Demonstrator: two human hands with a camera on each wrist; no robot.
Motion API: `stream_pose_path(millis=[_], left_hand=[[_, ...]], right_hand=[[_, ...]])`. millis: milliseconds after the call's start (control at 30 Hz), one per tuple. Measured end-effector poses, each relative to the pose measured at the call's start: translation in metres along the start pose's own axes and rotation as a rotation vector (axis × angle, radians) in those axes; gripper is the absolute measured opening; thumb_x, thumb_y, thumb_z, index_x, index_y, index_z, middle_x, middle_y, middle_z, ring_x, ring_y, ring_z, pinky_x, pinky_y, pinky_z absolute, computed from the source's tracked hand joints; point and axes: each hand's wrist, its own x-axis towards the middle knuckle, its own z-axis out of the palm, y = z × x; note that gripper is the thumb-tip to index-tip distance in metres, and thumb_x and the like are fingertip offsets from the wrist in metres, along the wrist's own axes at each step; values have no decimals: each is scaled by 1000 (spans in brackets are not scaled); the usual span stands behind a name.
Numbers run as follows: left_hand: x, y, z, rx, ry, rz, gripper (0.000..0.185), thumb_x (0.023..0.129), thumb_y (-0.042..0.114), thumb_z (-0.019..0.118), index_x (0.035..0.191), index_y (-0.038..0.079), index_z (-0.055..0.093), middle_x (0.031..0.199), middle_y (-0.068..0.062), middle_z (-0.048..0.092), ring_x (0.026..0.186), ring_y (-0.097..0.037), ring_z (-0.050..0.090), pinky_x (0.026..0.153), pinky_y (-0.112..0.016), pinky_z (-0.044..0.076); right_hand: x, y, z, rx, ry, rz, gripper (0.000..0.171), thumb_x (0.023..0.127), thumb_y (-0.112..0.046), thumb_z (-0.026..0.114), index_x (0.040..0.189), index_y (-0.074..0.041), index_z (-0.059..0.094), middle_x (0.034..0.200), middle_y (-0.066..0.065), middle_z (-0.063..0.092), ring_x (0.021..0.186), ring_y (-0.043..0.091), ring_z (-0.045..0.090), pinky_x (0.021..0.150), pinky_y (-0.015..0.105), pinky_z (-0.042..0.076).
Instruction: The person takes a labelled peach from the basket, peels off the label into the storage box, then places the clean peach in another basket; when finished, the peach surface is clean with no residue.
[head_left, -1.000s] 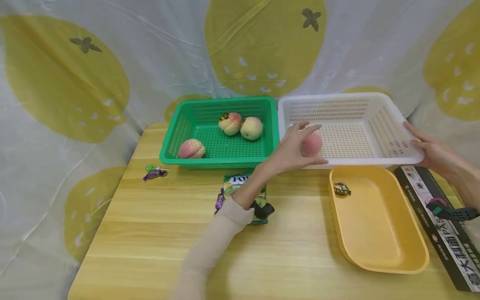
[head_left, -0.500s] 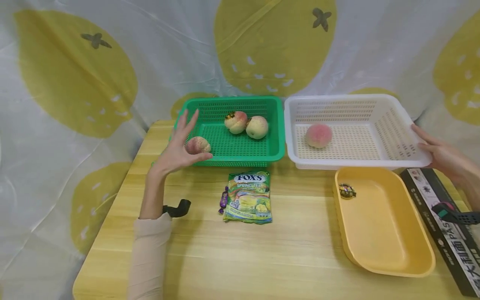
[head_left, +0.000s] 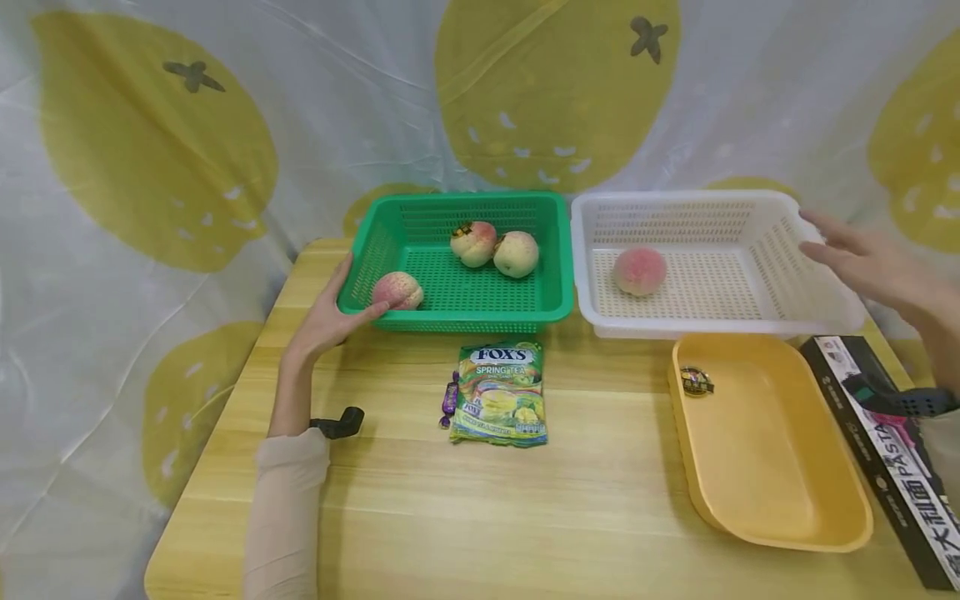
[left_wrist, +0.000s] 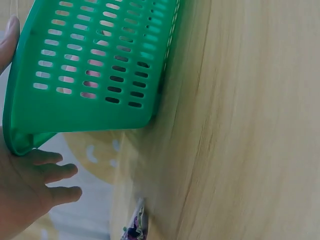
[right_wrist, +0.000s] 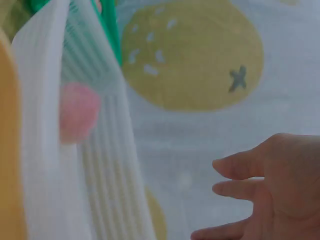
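While cupping the near left corner of the green basket, left hand lies open, thumb over the rim beside a peach, fingers under the corner in the wrist view. Two more peaches further in, toward the far wall. Right hand open too, fingers relaxed, hovering just off the white basket at its far right corner, not touching. One peach inside, well left of that hand. Hands well apart. Candy bag between them, nearer the left; yellow tray below the right.
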Motion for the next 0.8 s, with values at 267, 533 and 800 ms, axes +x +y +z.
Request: stream_pose_path(millis=[267,533,800], left_hand=[[-11,17,0,-77,-18,-96,109,93,39,77,167,28,-3,175,-1,-1,162,-34,2,125,-62,25],[-9,18,2,-184,8,-120,112,90,32,82,167,27,2,176,1,3,163,-26,4,129,-53,23],[-14,24,3,-227,26,-129,112,89,31,83,168,27,3,176,-1,5,163,-26,7,129,-51,22]], right_hand=[[33,-131,50,-6,-48,-253,76,109,-44,47,168,-28,3,170,29,16,155,51,20,119,74,20],[93,-189,130,129,-199,-450,85,104,-40,61,167,-37,3,176,6,6,163,31,7,127,64,16],[134,-202,185,47,-136,-532,83,103,-27,65,168,-21,14,174,19,6,162,39,5,125,66,21]])
